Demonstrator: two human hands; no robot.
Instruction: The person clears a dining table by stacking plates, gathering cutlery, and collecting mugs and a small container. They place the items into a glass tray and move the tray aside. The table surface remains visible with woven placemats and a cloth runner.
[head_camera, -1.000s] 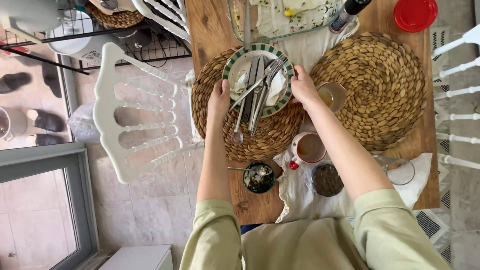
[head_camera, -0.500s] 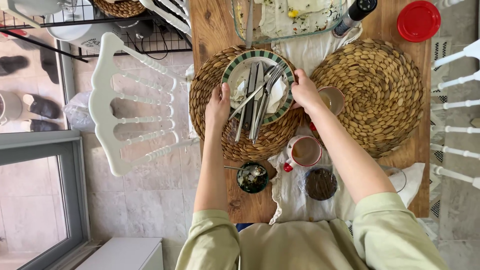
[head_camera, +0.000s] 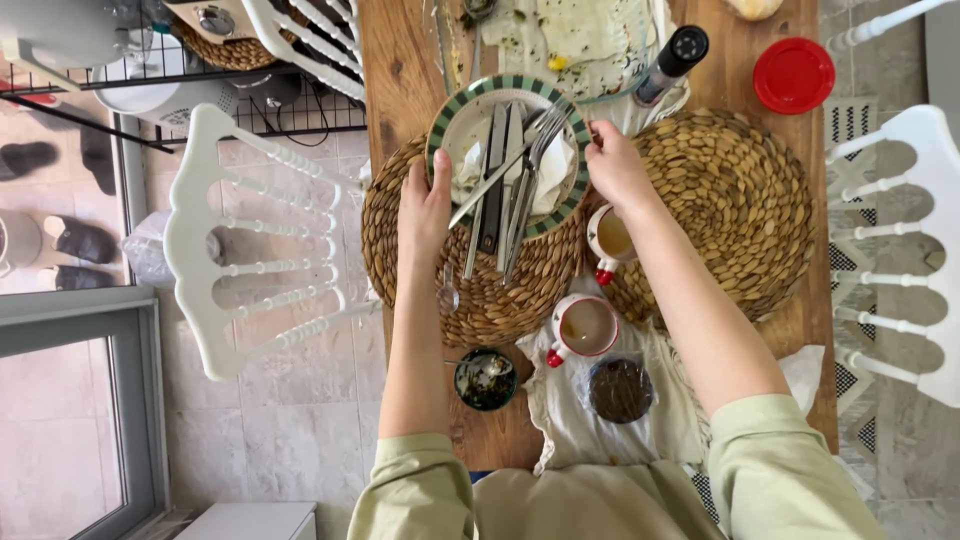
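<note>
Green-rimmed round ceramic plate sitting at upper centre of the frame, over the far edge of a round woven straw placemat, carrying metal knives and forks and a crumpled white napkin. Left hand gripping its left rim, right hand closing on its right rim. Just below the right hand, resting: small cream cup with red feet.
</note>
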